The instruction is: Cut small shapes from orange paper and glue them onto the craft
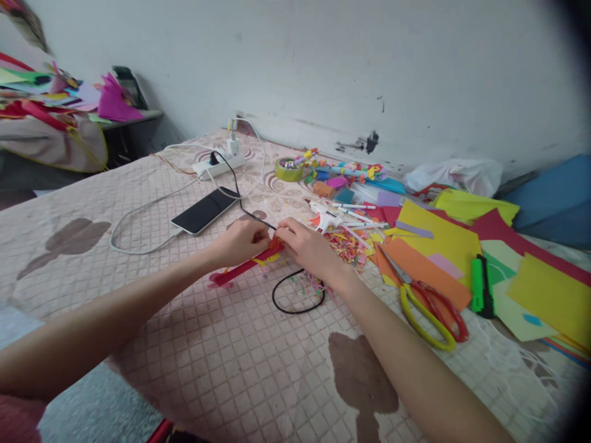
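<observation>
My left hand [240, 241] and my right hand [307, 246] meet over a long red paper strip [240, 269] that lies on the pink quilted cover [221, 344]. Both hands have their fingers closed in a pinch on the strip's far end, where small yellow bits stick to it. A black cable [298, 307] loops on the cover just below my right wrist. A white glue gun [325, 216] lies right behind my right hand.
Scissors with red and yellow handles [431, 307] lie to the right among coloured paper sheets [438, 237], beside a green marker [478, 284]. A phone [205, 210] charges at the left from a power strip [219, 163]. Tape roll [289, 169] and pens sit at the back.
</observation>
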{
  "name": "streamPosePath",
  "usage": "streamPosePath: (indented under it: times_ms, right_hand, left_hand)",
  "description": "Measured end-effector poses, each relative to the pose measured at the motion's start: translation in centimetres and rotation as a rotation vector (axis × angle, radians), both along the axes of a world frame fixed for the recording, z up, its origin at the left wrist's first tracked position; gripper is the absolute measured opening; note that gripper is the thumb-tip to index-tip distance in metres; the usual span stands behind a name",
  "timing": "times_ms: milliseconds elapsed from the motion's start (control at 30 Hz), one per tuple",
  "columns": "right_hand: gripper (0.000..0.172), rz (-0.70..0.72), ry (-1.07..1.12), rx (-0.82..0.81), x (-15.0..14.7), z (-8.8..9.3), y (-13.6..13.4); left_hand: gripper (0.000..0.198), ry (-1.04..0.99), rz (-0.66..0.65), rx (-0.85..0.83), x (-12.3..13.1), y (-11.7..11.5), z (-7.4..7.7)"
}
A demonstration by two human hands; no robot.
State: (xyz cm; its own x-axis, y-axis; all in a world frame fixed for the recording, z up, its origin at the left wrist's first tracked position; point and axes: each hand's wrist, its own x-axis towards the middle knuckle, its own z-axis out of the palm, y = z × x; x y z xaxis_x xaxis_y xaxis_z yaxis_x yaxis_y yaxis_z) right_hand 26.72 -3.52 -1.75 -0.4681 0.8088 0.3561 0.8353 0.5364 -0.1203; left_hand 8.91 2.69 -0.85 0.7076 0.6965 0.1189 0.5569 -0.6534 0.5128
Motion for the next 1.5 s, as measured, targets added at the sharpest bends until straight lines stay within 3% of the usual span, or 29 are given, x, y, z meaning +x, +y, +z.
streamPosePath:
  times_ms: [633,900,1500]
  right_hand:
    - [0.024,0.010,0.004,-0.024,0.62,0.57,-0.19]
    - [0.018,0.033,0.151,-0.060,0.83,0.83,-0.40]
    - [0.027,0.069,0.074,-0.078,0.57,0.51,-0.40]
  left_hand:
    - [0.017,0.002,0.003,-0.013,-0.14,-0.24,0.26]
    - [0.019,-0.014,-0.011,-0.001,-0.21,-0.14,0.12]
    - [0.019,-0.006,-0.002,0.000,-0.07,-0.17,0.20]
